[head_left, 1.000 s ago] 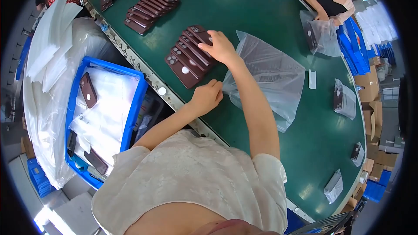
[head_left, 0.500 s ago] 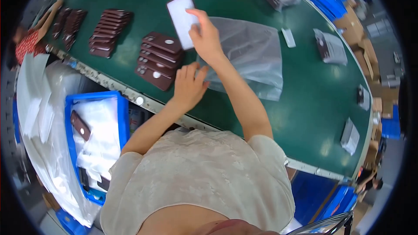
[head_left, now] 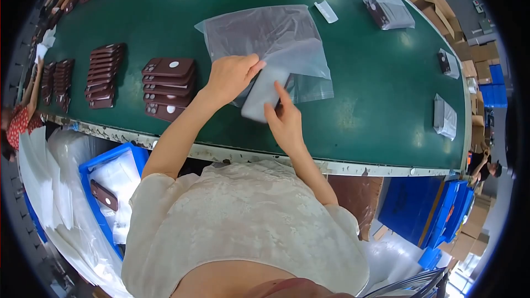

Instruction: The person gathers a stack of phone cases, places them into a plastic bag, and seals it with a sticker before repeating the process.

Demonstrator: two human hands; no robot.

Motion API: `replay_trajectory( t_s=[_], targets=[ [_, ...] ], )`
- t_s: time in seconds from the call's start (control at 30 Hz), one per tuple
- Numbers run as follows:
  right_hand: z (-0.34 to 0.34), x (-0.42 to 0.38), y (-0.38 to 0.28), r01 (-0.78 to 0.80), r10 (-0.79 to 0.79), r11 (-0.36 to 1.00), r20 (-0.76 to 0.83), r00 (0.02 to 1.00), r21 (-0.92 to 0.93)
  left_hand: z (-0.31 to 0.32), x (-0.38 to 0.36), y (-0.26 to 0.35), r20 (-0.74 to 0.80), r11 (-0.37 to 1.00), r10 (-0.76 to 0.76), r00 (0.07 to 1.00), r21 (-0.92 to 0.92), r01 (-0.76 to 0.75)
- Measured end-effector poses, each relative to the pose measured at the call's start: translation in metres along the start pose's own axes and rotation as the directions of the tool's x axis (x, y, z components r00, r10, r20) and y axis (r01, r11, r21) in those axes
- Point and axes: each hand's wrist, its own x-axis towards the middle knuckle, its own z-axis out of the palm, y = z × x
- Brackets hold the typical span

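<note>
A clear plastic bag (head_left: 287,38) lies on the green table in front of me. My left hand (head_left: 234,76) is closed, its thumb and fingers pinching the near edge of the bag. Beneath the lifted film sits a phone case (head_left: 255,102), its white face up and its far end inside the bag mouth. My right hand (head_left: 286,124) grips the near part of this case, with thumb and index finger on the white face. Left of my hands is a stack of brown phone cases (head_left: 168,67) with round white stickers.
More stacked cases (head_left: 105,74) stand further left. Bagged packs (head_left: 389,11) lie at the right, near a small white piece (head_left: 327,12). Below the table edge is a blue bin (head_left: 94,174) with a brown case inside. Other people (head_left: 486,165) are at the sides.
My right hand has brought the white-faced case down toward me and into the bag mouth. My left hand has moved up to the bag and taken its edge. The view has shifted.
</note>
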Motion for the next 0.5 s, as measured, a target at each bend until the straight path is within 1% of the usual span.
replay_trajectory(
  t_s=[0.03, 0.07, 0.13, 0.17, 0.2, 0.27, 0.3, 0.4, 0.43, 0.5],
  targets=[
    [0.004, 0.011, 0.001, 0.004, -0.003, 1.0, -0.009, 1.0, 0.006, -0.001, 0.001, 0.0, 0.001, 1.0, 0.011, 1.0, 0.003, -0.011],
    [0.008, 0.022, 0.005, 0.096, -0.108, 0.99, -0.113, 0.988, -0.107, -0.002, 0.0, 0.001, 0.02, 1.0, 0.029, 0.999, -0.009, -0.029],
    [0.018, 0.04, 0.005, 0.226, -0.327, 0.91, -0.266, 0.907, -0.348, -0.005, -0.006, -0.002, 0.062, 0.998, 0.053, 0.997, -0.038, -0.05],
    [0.02, 0.045, 0.001, 0.225, -0.325, 0.911, -0.268, 0.907, -0.345, -0.004, -0.007, -0.002, 0.065, 0.998, 0.053, 0.996, -0.037, -0.051],
    [0.02, 0.047, -0.003, 0.143, -0.247, 0.896, -0.205, 0.947, -0.419, -0.001, -0.009, -0.001, 0.079, 0.997, 0.061, 0.995, -0.043, -0.057],
    [0.017, 0.059, -0.016, 0.009, -0.082, 0.822, -0.101, 0.991, -0.57, 0.001, -0.004, -0.001, 0.093, 0.996, 0.082, 0.992, -0.048, -0.078],
    [0.016, 0.067, -0.016, 0.012, -0.088, 0.822, -0.105, 0.991, -0.569, 0.0, -0.001, -0.002, 0.089, 0.996, 0.087, 0.992, -0.044, -0.083],
    [0.019, 0.081, 0.001, 0.198, -0.212, 0.729, 0.059, 0.975, -0.655, -0.002, 0.001, -0.002, 0.165, 0.994, 0.092, 0.982, -0.077, -0.08],
    [0.018, 0.086, 0.007, 0.195, -0.214, 0.729, 0.052, 0.975, -0.656, -0.001, 0.003, -0.002, 0.164, 0.993, 0.099, 0.981, -0.078, -0.087],
    [0.017, 0.097, 0.021, 0.295, -0.393, 0.681, 0.004, 0.919, -0.67, -0.002, 0.003, -0.004, 0.174, 0.992, 0.114, 0.978, -0.08, -0.101]
  ],
)
